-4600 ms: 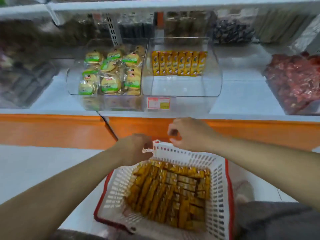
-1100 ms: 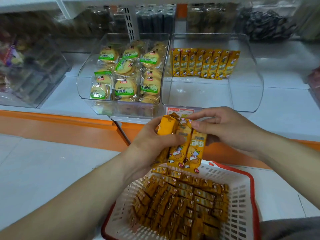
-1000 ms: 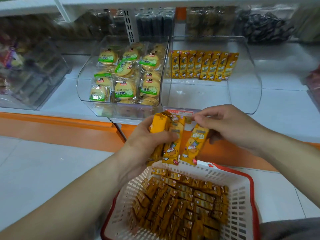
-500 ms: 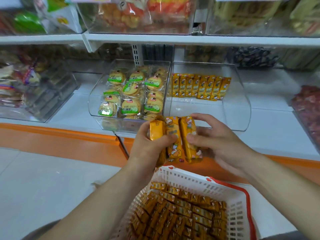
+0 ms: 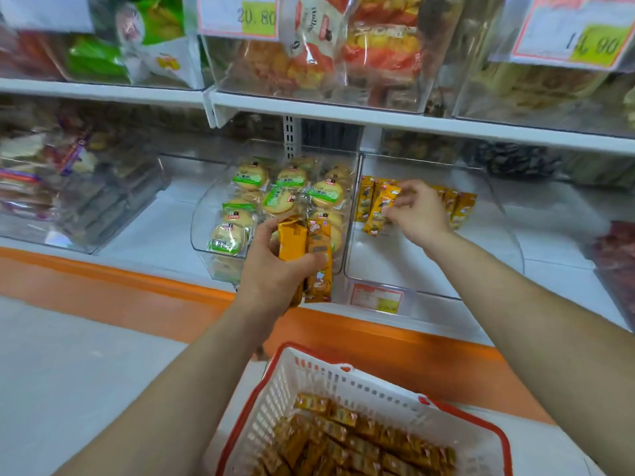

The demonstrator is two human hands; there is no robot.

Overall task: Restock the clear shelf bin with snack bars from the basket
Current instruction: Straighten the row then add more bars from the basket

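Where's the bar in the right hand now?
Head view, right of centre: the right hand pinches the bar inside the clear bin, at the left end of its back row, next to the cookie bin.

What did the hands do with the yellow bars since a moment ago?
The right hand took one snack bar from the bunch and reached forward into the clear bin, holding it against the row at the back. The left hand still grips the other bars outside the bin. The basket still holds many bars.
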